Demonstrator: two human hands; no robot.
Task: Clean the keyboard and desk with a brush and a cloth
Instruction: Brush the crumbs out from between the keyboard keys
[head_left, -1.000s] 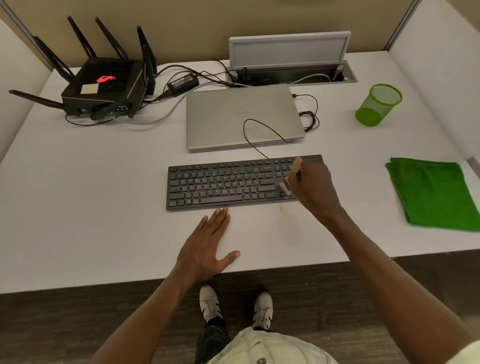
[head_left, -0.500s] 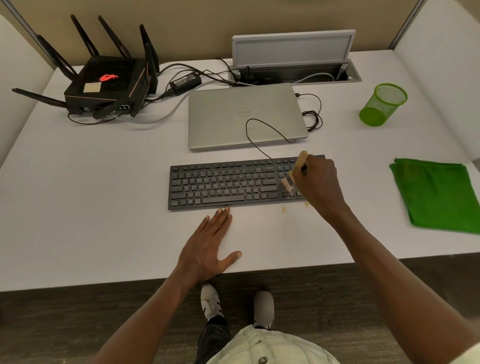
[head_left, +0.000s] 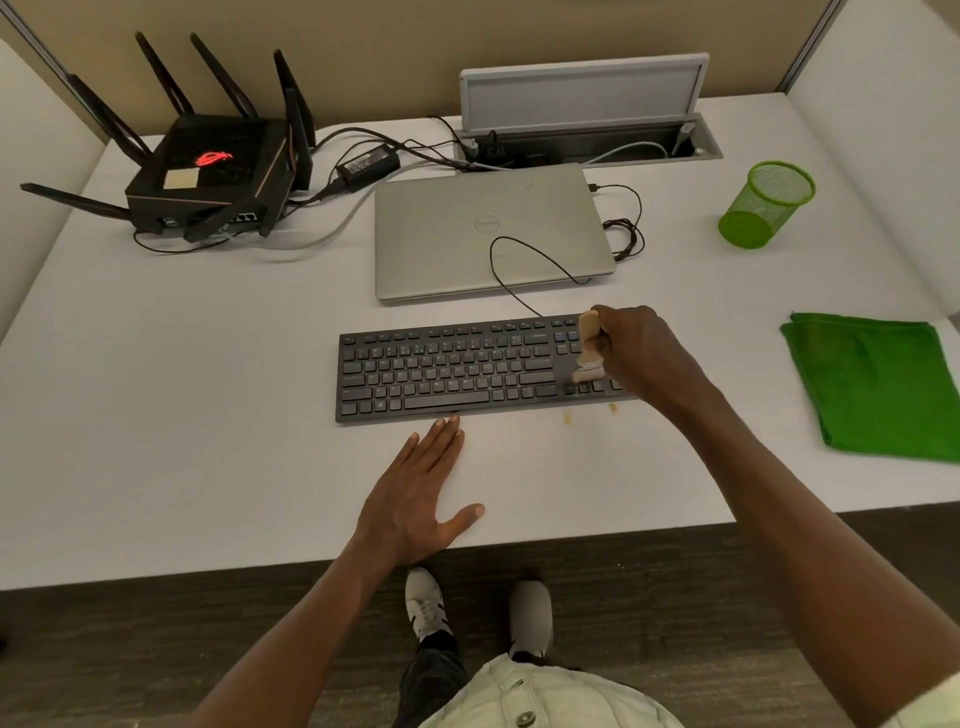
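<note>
Head view: right hand (head_left: 641, 353) grips wooden-handled brush (head_left: 589, 347) on flat black keyboard (head_left: 447, 369).

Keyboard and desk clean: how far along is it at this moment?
Done: little that shows; some crumbs lie on the desk in front of the keyboard. In hand: the right hand grips the brush, bristles on the keys at the right end; the left hand rests flat on the desk. Left: wiping, since the green cloth lies folded and untouched.

Bare desk (head_left: 182, 415) left of keyboard (head_left: 441, 369); laptop (head_left: 441, 249) close behind it.
</note>
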